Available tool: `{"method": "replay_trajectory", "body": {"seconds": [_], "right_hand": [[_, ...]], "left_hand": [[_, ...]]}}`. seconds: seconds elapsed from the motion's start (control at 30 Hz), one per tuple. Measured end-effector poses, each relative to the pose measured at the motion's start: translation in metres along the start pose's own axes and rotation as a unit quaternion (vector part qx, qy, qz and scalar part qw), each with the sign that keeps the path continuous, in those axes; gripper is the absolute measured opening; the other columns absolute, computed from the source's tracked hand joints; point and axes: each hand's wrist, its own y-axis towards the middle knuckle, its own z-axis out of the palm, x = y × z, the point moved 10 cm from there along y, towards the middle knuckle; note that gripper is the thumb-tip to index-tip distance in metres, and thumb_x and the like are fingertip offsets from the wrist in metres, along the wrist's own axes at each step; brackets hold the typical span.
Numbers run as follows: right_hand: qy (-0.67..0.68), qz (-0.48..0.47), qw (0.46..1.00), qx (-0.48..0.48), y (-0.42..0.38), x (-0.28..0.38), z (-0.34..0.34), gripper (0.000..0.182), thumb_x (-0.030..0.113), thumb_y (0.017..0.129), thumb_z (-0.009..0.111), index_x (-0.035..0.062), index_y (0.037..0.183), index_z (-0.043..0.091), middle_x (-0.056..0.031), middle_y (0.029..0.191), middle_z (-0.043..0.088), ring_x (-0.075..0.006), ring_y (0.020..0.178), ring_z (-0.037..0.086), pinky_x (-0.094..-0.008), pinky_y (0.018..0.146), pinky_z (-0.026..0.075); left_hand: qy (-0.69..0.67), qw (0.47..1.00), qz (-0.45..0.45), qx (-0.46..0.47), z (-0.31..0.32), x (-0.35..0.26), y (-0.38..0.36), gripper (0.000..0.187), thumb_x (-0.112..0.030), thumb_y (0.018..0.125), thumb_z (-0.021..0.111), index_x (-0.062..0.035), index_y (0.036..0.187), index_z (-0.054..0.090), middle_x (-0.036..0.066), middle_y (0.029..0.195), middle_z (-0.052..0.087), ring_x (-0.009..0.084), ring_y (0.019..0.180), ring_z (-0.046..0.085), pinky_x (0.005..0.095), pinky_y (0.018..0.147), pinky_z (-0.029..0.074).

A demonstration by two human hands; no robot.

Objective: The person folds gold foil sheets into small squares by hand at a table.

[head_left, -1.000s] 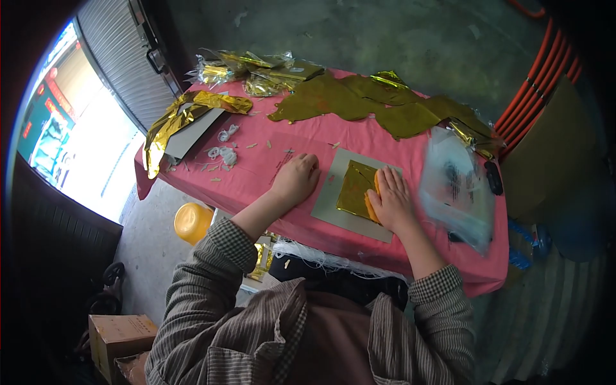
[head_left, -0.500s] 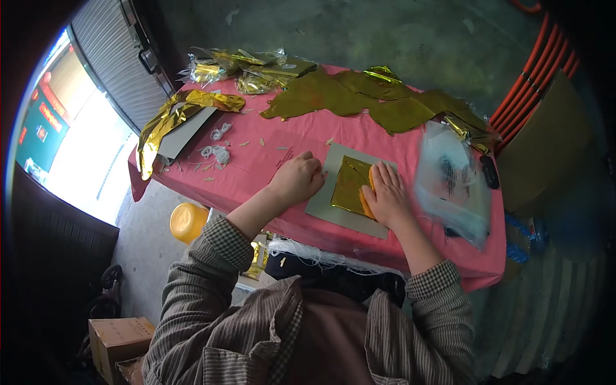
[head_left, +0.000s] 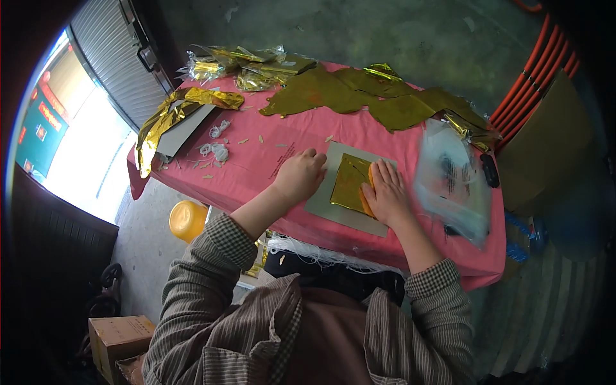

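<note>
On the pink-covered table lies a grey board (head_left: 344, 221) with a square gold foil sheet (head_left: 346, 191) on it. My right hand (head_left: 387, 194) lies flat over the foil's right side, fingers stretched out. Beneath that palm and thumb shows an orange cloth (head_left: 366, 203), pressed against the foil and mostly covered. At the board's left edge, my left hand (head_left: 298, 175) is closed, its fingers curled; whether they pinch anything is hidden. A clear plastic sheet or bag (head_left: 282, 149) with small print lies beside it.
Olive-gold sheets (head_left: 321, 93) and gold packs in clear film (head_left: 250, 64) lie along the far side. Clear plastic bags (head_left: 449, 186) are stacked at right, near a black object (head_left: 489, 171). At left are white string (head_left: 215, 151) and gold foil over a board (head_left: 151, 138).
My left hand has shifted very slightly, its fingers still curled. My right hand stays flat on the orange cloth over the gold foil, with almost no visible movement.
</note>
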Motion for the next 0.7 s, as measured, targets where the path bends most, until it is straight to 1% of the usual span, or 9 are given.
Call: {"method": "replay_trajectory", "body": {"seconds": [0.07,0.13,0.17,0.23,0.27,0.33,0.43,0.53,0.7], "right_hand": [[0.000,-0.001,1.000,0.002,0.001,0.000,0.001,0.061,0.039,0.092,0.039,-0.0001,0.137,0.029,-0.0169,0.145,0.026,-0.0283,0.136,0.021,-0.0422,0.110,0.016],[-0.003,0.001,1.000,0.003,0.001,-0.001,0.002,0.061,0.040,0.092,0.039,-0.0002,0.137,0.029,-0.0168,0.145,0.026,-0.0281,0.136,0.021,-0.0421,0.110,0.016],[-0.002,0.002,1.000,0.006,0.000,-0.001,0.002,0.061,0.040,0.092,0.039,-0.0002,0.137,0.029,-0.0168,0.145,0.026,-0.0281,0.136,0.021,-0.0421,0.110,0.016],[0.000,-0.001,1.000,0.001,0.000,0.000,-0.001,0.061,0.040,0.092,0.038,-0.0002,0.137,0.029,-0.0168,0.144,0.026,-0.0280,0.136,0.021,-0.0420,0.110,0.017],[0.001,-0.001,1.000,0.003,0.000,0.000,0.001,0.061,0.040,0.092,0.038,-0.0002,0.137,0.029,-0.0168,0.144,0.026,-0.0280,0.136,0.021,-0.0420,0.110,0.017],[-0.001,-0.004,1.000,-0.009,0.000,0.000,0.001,0.061,0.040,0.092,0.038,-0.0003,0.137,0.030,-0.0170,0.144,0.027,-0.0282,0.136,0.021,-0.0418,0.110,0.017],[-0.005,-0.008,1.000,-0.011,0.000,0.001,-0.001,0.061,0.040,0.092,0.038,-0.0006,0.137,0.030,-0.0172,0.144,0.028,-0.0285,0.135,0.022,-0.0418,0.110,0.017],[-0.007,-0.008,1.000,-0.013,0.000,0.000,0.000,0.061,0.040,0.092,0.039,-0.0010,0.136,0.030,-0.0173,0.143,0.029,-0.0288,0.135,0.023,-0.0419,0.109,0.018],[-0.007,-0.011,1.000,-0.016,0.000,0.001,-0.002,0.061,0.040,0.092,0.039,-0.0012,0.136,0.030,-0.0175,0.143,0.029,-0.0288,0.135,0.023,-0.0418,0.109,0.018]], "left_hand": [[0.000,1.000,0.000,0.007,0.000,-0.003,-0.002,0.016,-0.014,0.075,0.059,-0.0037,0.087,0.056,0.015,0.081,0.057,0.0350,0.073,0.059,0.0442,0.065,0.049],[-0.022,0.998,-0.062,0.020,-0.002,0.005,-0.005,0.018,-0.015,0.075,0.059,-0.0034,0.088,0.055,0.018,0.082,0.060,0.0359,0.074,0.060,0.0447,0.065,0.049],[-0.023,0.997,-0.063,0.023,-0.006,0.003,-0.006,0.018,-0.015,0.075,0.059,-0.0034,0.088,0.055,0.018,0.082,0.060,0.0359,0.074,0.060,0.0447,0.065,0.049],[0.011,0.991,-0.102,0.089,-0.004,0.008,-0.012,0.018,-0.015,0.073,0.059,-0.0031,0.086,0.056,0.019,0.080,0.062,0.0365,0.074,0.061,0.0447,0.065,0.048],[0.010,0.990,-0.103,0.091,-0.004,0.010,-0.013,0.018,-0.015,0.073,0.059,-0.0031,0.086,0.056,0.019,0.080,0.062,0.0365,0.074,0.061,0.0447,0.065,0.048],[0.021,0.987,-0.093,0.126,0.002,0.009,-0.016,0.017,-0.015,0.071,0.059,-0.0024,0.083,0.056,0.019,0.074,0.062,0.0362,0.071,0.061,0.0444,0.065,0.049],[0.008,0.989,-0.102,0.103,0.001,0.007,-0.017,0.016,-0.015,0.071,0.058,-0.0016,0.078,0.056,0.019,0.070,0.061,0.0359,0.070,0.061,0.0443,0.064,0.049],[-0.006,0.988,-0.110,0.106,0.003,-0.002,-0.015,0.016,-0.015,0.071,0.057,-0.0007,0.076,0.056,0.019,0.068,0.060,0.0363,0.067,0.061,0.0447,0.063,0.049],[-0.009,0.992,-0.098,0.083,0.012,-0.012,-0.013,0.017,-0.016,0.073,0.054,0.0001,0.076,0.055,0.020,0.063,0.059,0.0372,0.063,0.061,0.0455,0.061,0.050]]}}
